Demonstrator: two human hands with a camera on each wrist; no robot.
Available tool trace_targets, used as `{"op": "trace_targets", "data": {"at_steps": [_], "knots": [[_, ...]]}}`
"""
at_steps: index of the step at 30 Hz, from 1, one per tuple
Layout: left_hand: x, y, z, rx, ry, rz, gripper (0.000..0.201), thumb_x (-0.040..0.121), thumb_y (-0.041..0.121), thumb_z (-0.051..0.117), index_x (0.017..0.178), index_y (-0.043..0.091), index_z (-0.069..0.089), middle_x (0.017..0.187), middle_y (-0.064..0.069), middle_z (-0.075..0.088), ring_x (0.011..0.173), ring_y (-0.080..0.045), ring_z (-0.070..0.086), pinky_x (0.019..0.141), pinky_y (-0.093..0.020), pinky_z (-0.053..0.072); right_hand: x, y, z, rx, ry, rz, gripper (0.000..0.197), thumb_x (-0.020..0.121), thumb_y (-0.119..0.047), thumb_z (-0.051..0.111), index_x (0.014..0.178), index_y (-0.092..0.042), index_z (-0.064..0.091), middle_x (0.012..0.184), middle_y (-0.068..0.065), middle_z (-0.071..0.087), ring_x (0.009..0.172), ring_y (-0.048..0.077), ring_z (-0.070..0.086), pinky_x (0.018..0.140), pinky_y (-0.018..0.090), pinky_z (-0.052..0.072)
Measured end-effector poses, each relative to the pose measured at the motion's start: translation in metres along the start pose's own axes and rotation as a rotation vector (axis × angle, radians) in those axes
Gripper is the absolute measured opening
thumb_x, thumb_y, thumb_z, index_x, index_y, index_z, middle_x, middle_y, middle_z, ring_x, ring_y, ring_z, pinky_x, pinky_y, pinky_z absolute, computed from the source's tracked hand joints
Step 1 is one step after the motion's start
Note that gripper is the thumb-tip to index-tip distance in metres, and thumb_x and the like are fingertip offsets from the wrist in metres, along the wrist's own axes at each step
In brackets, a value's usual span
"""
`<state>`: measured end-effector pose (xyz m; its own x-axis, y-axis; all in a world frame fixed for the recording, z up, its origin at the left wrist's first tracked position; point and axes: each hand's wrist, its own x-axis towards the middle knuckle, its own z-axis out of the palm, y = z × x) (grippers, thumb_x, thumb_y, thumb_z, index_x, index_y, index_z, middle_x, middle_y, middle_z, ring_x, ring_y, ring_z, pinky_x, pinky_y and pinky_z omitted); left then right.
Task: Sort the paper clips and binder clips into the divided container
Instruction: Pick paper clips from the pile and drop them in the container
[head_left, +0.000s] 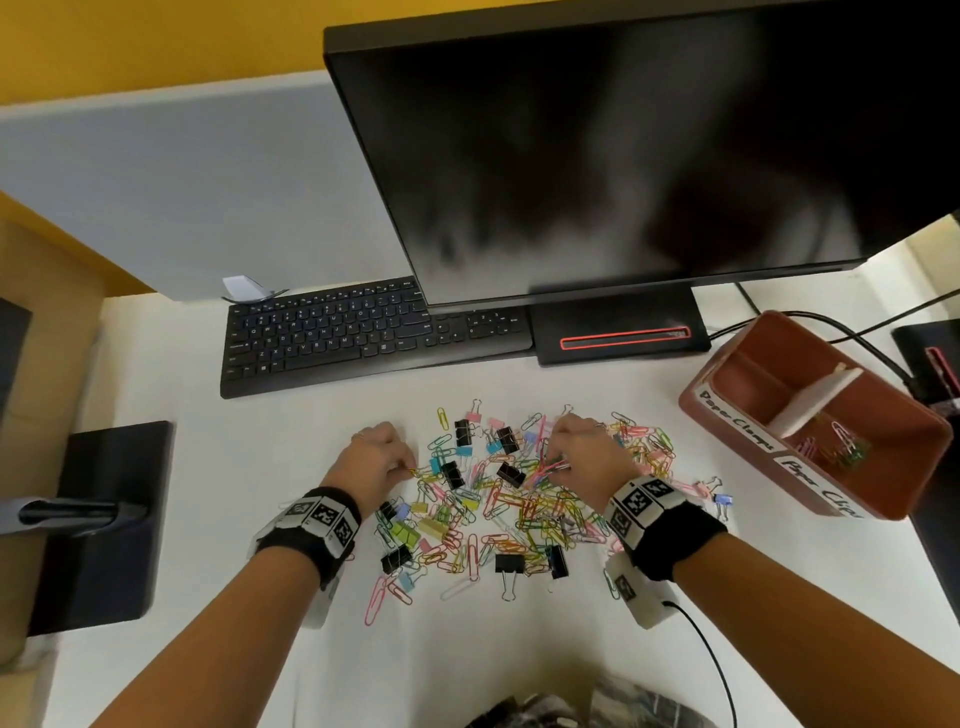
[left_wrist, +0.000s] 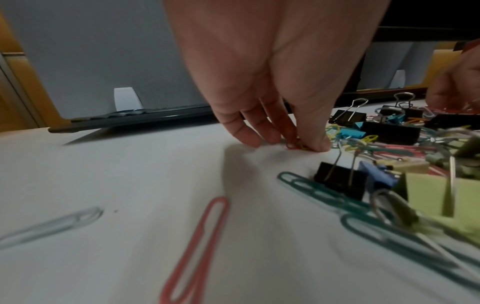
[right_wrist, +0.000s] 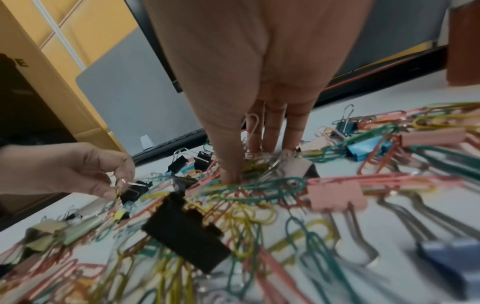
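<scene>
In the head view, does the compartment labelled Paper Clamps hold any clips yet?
No. The Paper Clamps compartment of the divided container looks bare, while coloured paper clips lie in the other one.

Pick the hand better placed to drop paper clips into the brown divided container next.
Right. The right hand already pinches paper clips and lies nearer the brown divided container at the desk's right; the left hand works the pile's far side.

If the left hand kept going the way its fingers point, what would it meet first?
The left hand points down and slightly away; its fingertips already seem to touch the desk, pinching small paper clips. Further along lies the keyboard, probably.
</scene>
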<state>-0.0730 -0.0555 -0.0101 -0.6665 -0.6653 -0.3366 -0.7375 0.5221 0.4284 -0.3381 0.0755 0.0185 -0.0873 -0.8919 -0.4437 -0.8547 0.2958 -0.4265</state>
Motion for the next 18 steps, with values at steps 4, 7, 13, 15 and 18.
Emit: {"op": "trace_targets", "data": {"at_steps": [4,7,13,15,18], "knots": [[0.001,0.002,0.001,0.000,-0.037,-0.020,0.006,0.087,0.016,0.060,0.090,0.014,0.065,0.092,-0.002,0.062,0.087,-0.014,0.047,0.088,-0.031,0.043,0.007,0.001,0.006,0.026,-0.008,0.047,0.016,0.085,-0.016,0.063,0.101,-0.016,0.065,0.115,0.003,0.058,0.110,0.020,0.051,0.094,0.031,0.043],[0.003,0.003,-0.002,-0.079,-0.010,-0.062,0.002,0.088,0.017,0.059,0.087,0.017,0.060,0.086,0.001,0.061,0.079,-0.013,0.051,0.081,-0.031,0.047,0.007,0.004,0.006,0.077,-0.009,0.077,0.014,0.084,-0.013,0.063,0.097,-0.017,0.065,0.110,0.003,0.063,0.108,0.020,0.052,0.093,0.031,0.043],[0.025,0.024,-0.006,-0.233,0.040,-0.144,0.020,0.086,0.024,0.063,0.105,0.017,0.061,0.090,0.006,0.061,0.080,-0.011,0.055,0.073,-0.017,0.038,0.002,0.012,0.002,0.168,0.045,0.072,0.008,0.083,-0.014,0.066,0.086,-0.020,0.062,0.095,-0.001,0.068,0.087,0.015,0.061,0.080,0.027,0.051],[0.035,0.030,-0.002,-0.180,-0.021,-0.156,0.023,0.086,0.027,0.063,0.107,0.018,0.061,0.093,0.005,0.061,0.083,-0.011,0.055,0.077,-0.020,0.039,0.000,0.013,-0.002,0.203,0.068,0.063,0.007,0.082,-0.014,0.067,0.085,-0.018,0.063,0.096,0.001,0.069,0.086,0.016,0.063,0.080,0.030,0.053],[0.045,0.035,0.002,-0.082,-0.072,-0.155,0.017,0.084,0.028,0.064,0.098,0.020,0.062,0.093,0.004,0.060,0.084,-0.014,0.056,0.076,-0.022,0.043,-0.001,0.016,-0.005,0.243,0.094,0.051,0.008,0.081,-0.011,0.067,0.082,-0.018,0.063,0.105,0.004,0.069,0.089,0.018,0.064,0.080,0.032,0.054]]}}
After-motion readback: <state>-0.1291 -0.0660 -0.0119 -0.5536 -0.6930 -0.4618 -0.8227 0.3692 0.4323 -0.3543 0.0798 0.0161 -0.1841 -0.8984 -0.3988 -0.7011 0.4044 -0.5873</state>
